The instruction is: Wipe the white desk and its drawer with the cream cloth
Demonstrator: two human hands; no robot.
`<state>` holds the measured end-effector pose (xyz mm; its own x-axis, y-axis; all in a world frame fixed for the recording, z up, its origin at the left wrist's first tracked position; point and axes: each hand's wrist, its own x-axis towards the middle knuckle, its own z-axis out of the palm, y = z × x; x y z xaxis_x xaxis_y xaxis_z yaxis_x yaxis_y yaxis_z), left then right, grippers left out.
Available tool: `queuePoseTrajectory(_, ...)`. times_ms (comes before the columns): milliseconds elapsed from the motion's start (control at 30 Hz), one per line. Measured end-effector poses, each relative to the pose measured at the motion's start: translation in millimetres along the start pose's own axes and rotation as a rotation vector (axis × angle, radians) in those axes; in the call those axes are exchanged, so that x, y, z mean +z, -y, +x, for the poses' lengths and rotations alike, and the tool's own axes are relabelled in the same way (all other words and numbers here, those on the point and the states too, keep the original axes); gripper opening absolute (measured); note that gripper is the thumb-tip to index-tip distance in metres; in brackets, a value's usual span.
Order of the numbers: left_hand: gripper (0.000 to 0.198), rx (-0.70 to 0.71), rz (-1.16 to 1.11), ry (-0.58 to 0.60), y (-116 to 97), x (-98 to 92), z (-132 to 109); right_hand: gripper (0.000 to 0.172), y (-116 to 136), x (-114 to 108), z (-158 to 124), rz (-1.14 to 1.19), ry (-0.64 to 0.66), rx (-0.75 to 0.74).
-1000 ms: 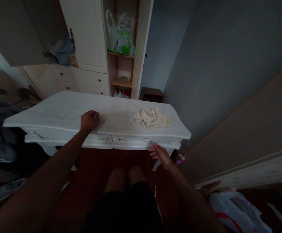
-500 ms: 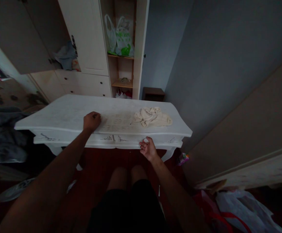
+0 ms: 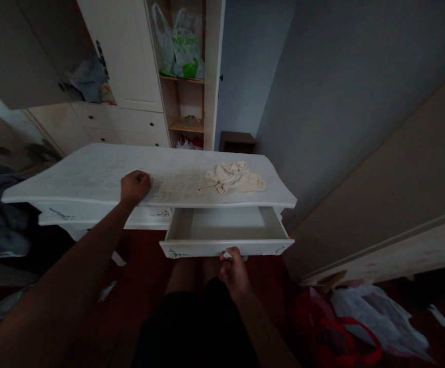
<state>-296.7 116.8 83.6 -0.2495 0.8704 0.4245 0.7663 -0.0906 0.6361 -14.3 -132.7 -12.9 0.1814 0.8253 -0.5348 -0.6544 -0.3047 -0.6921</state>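
My right hand (image 3: pixel 235 271) grips the small whitish knob (image 3: pixel 227 254) on the front of a white drawer (image 3: pixel 199 249). The drawer stands pulled well out from the right half of a white table (image 3: pixel 92 174), and its visible inside is bare. Curled into a fist, my left hand (image 3: pixel 135 186) rests on the tabletop near the front edge; nothing shows in it. A crumpled cream cloth (image 3: pixel 233 179) lies on the right part of the tabletop, beside grey smudges. The left drawer front (image 3: pixel 149 216) is partly hidden by my left arm.
Behind the table stands a white wardrobe (image 3: pixel 138 61) with a plastic bag (image 3: pixel 187 51) on an open shelf. A brown box-like piece (image 3: pixel 237 142) sits by the grey wall. A red bag (image 3: pixel 314 317) and white plastic bag (image 3: pixel 379 317) lie at lower right.
My right hand has moved toward me with the knob, and the right drawer has gone from closed to open. My left fist stays on the tabletop. The view has shifted slightly.
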Motion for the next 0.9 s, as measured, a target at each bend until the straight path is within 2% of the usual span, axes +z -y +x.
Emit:
queuePoseTrajectory(300,0.03,-0.021,0.073,0.014,0,1.0,1,0.033,-34,-33,-60,0.044,-0.005,0.136)
queuePoseTrajectory(433,0.028,-0.04,0.089,0.002,-4,-0.3,1,0.034,-42,-45,-77,0.093,0.061,0.186)
queuePoseTrajectory(633,0.025,-0.069,0.061,-0.006,-11,-3.0,-3,0.04,-54,-52,-76,0.094,0.036,0.162)
queuePoseTrajectory(900,0.026,-0.072,0.062,0.015,-12,-4.4,-3,0.039,-75,-63,-63,0.056,0.039,0.095)
